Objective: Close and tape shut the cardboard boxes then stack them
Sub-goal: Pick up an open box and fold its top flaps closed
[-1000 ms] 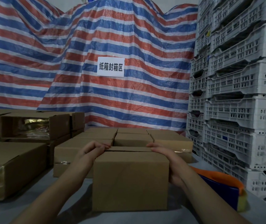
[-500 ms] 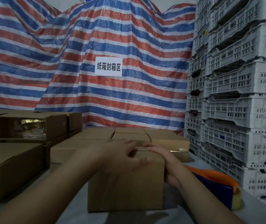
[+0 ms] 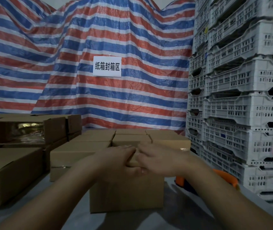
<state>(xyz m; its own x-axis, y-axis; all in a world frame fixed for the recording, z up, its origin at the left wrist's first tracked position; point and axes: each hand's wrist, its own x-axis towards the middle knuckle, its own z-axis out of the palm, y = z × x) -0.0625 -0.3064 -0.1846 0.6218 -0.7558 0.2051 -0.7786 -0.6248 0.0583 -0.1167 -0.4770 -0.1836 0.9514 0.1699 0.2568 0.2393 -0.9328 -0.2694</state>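
Note:
A small brown cardboard box (image 3: 125, 195) stands on the grey table right in front of me. My left hand (image 3: 118, 157) and my right hand (image 3: 159, 159) lie side by side on the middle of its top, fingertips meeting, pressing the flaps down along the near edge. The top seam is hidden under my hands. An orange and blue tape dispenser (image 3: 224, 177) lies on the table to the right of the box, partly behind my right forearm.
Several closed cardboard boxes (image 3: 82, 146) sit behind the one in front. Taped boxes (image 3: 13, 173) are stacked at the left. White plastic crates (image 3: 242, 105) are piled high at the right. A striped tarpaulin with a paper sign (image 3: 107, 66) hangs behind.
Both hands have moved from the box's left and right top edges to the middle of the top, where they now meet. The box has stayed in place.

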